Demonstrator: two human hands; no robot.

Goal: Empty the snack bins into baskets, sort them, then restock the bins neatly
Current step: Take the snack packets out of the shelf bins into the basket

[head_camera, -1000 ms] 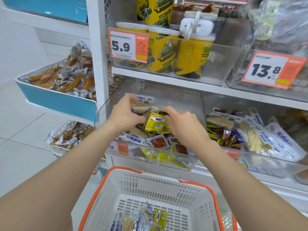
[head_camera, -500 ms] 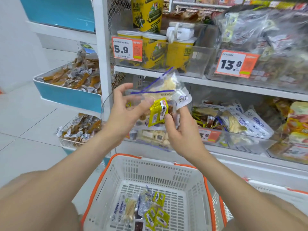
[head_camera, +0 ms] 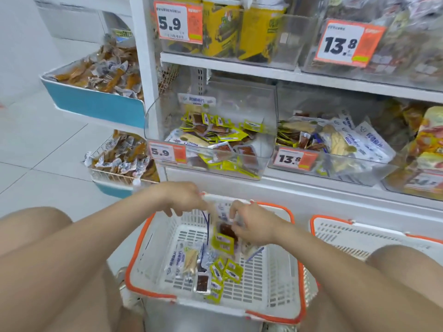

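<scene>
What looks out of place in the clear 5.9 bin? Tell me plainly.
The 5.9 bin holds a mix: a large white packet lies among small yellow packets. Similar white packets lie in the neighbouring 13.8 bin, so it looks misplaced.

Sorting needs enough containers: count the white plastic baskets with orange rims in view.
2. One white plastic basket with an orange rim sits at bottom centre, holding small snack packets; the second basket stands to its right, only partly visible. Others may be out of view.
</scene>
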